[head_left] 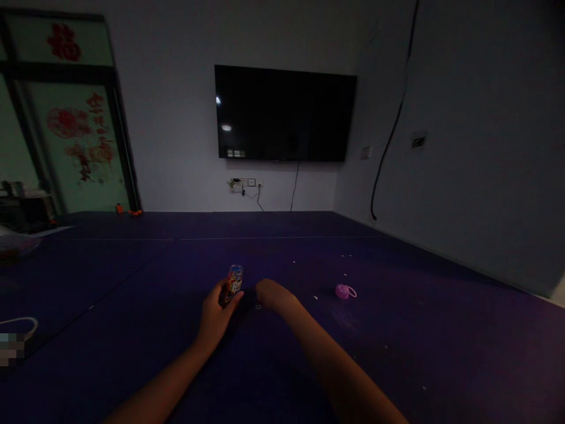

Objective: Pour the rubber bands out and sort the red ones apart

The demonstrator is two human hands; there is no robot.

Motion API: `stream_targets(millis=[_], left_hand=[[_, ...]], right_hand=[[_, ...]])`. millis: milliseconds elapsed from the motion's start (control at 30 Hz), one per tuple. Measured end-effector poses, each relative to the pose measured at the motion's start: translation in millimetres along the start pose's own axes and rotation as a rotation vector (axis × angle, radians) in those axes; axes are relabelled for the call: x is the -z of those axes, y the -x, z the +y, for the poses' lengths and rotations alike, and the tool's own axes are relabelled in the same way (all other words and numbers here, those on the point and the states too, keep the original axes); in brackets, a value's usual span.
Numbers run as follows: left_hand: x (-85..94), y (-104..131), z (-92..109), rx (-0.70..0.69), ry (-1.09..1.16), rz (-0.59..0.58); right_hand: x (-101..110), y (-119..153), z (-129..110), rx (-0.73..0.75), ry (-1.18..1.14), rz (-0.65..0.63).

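Observation:
My left hand (pixel 216 309) is wrapped round a small clear bottle (pixel 235 279) with a colourful printed label, held tilted a little above the dark purple floor mat (pixel 282 365). Just to the right, my right hand (pixel 270 294) is closed, knuckles up and fingers curled downward; whatever they grip is hidden. A tiny pale ring (pixel 258 307) shows just below its fingertips, and I cannot tell whether the hand touches it. Further right lies a pink cap (pixel 342 291) with a round loop on its side.
Small white scraps (pixel 315 297) dot the mat. A black television (pixel 285 115) hangs on the far wall, with sockets and cables below. Orange objects (pixel 135 212) lie by the glass door (pixel 70 135). A white curved handle or rim (pixel 26 321) shows at the left edge.

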State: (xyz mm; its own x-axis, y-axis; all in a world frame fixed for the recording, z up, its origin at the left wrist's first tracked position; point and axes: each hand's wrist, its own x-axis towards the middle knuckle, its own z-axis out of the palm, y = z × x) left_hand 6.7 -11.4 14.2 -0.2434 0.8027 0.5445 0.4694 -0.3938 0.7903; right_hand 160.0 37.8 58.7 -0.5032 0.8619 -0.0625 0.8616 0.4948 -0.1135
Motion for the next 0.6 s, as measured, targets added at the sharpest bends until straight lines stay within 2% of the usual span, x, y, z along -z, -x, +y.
stream_targets(millis=[433,600], left_hand=[[-2.9,0.7,-0.4,-0.011,0.006,0.010],[-3.9,1.3,0.2,-0.009,0.017,0.007]], right_hand=[[1.3,-5.2,24.9,0.026,-0.200,-0.092],[-1.4,-9.4,27.2,0.012,-0.260,-0.102]])
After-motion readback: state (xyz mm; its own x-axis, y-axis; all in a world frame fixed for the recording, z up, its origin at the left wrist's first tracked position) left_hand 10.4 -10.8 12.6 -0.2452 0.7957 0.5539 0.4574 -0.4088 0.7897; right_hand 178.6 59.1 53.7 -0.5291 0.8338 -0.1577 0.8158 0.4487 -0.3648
